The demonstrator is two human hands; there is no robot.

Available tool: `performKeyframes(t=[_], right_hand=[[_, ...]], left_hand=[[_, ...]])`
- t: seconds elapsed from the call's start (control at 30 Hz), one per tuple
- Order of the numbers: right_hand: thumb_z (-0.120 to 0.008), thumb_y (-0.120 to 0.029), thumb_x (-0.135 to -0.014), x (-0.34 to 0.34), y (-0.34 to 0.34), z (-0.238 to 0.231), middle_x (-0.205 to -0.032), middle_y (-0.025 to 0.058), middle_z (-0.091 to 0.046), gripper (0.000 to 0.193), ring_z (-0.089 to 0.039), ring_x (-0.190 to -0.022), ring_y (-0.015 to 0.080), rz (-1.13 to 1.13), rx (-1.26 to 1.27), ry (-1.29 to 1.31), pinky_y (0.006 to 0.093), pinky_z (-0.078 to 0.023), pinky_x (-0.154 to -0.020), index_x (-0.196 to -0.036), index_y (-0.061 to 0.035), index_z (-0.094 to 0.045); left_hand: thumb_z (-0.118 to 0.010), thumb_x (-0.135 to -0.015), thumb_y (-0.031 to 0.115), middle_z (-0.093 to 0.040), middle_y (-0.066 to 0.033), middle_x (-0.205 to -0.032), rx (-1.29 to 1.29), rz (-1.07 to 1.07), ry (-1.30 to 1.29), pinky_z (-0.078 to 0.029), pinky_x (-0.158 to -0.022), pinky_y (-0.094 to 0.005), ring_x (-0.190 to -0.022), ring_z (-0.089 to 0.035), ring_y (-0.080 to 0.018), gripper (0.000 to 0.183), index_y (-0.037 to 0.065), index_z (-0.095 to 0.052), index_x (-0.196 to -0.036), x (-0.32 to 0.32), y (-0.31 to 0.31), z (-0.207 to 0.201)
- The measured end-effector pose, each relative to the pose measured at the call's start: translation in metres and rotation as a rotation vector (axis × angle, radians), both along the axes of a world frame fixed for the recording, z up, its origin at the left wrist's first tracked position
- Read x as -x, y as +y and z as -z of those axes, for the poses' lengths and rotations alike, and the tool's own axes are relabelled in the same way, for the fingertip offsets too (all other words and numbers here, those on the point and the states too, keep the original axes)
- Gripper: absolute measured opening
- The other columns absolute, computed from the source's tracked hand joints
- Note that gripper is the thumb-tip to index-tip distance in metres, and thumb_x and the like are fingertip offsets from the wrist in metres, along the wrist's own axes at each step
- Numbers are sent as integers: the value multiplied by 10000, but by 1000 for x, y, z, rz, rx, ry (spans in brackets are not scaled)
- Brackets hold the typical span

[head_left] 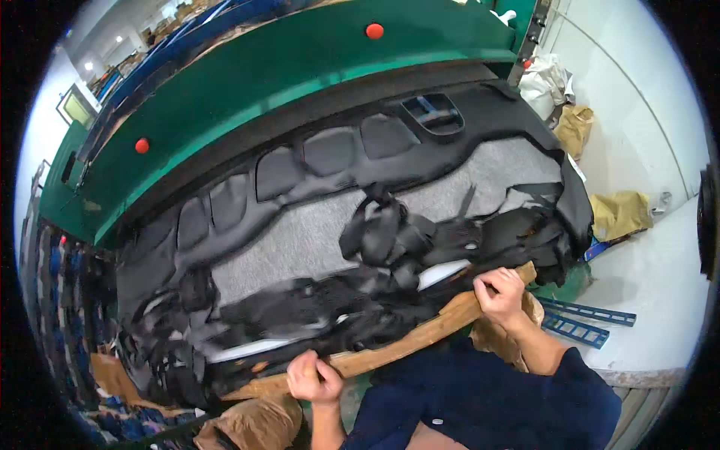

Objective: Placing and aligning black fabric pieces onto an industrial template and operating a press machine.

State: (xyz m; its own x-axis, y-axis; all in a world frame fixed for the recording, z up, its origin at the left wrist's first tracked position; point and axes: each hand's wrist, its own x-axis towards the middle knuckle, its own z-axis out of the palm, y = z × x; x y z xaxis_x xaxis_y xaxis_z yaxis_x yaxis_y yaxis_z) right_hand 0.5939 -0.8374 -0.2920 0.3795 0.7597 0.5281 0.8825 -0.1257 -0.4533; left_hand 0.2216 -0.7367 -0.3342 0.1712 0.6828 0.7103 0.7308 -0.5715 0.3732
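Brown sheet edge [405, 341] gripped inside both hands' fingers [319, 373]

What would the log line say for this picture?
left hand: grips brown strip | right hand: grips same strip | beside: black moulded panel, black scraps, green machine

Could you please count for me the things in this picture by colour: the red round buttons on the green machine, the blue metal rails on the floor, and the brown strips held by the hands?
Red round buttons: 2
Blue metal rails: 2
Brown strip, gripped by left hand and right hand: 1
Total: 5
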Motion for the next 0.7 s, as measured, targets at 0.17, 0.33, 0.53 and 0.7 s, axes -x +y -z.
performKeyframes(t=[0.17,0.33,0.53,0.7], right_hand=[[-722,-13,-728,3,5,0,-711,68,-685,107,-634,-649,263,43,13,-37,369,-460,-636,-693,-67,-636],[-654,13,-776,4,11,-1,-707,97,-652,92,-606,-634,288,4,19,-67,372,-446,-623,-704,-38,-629],[-647,0,-764,-6,11,11,-709,94,-675,80,-622,-625,291,-44,-100,-73,375,-459,-609,-700,-49,-637],[-635,-8,-776,-15,9,24,-706,91,-675,82,-620,-622,282,-64,-207,-47,372,-460,-607,-702,-41,-636]], left_hand=[[-581,-792,75,-694,-150,-857,44,-17,43,-521,-699,-438,-747,-651,-356,189,8,-681,-938,7,-5,0],[-570,-794,87,-696,-140,-867,89,8,30,-521,-708,-433,-753,-656,-343,194,17,-681,-937,7,-4,-3],[-565,-828,114,-698,-135,-878,22,-43,50,-510,-727,-432,-771,-653,-339,206,14,-678,-967,4,-8,8],[-575,-833,103,-695,-134,-851,-50,-82,25,-505,-717,-428,-754,-649,-339,161,15,-685,-910,-5,-12,13]])
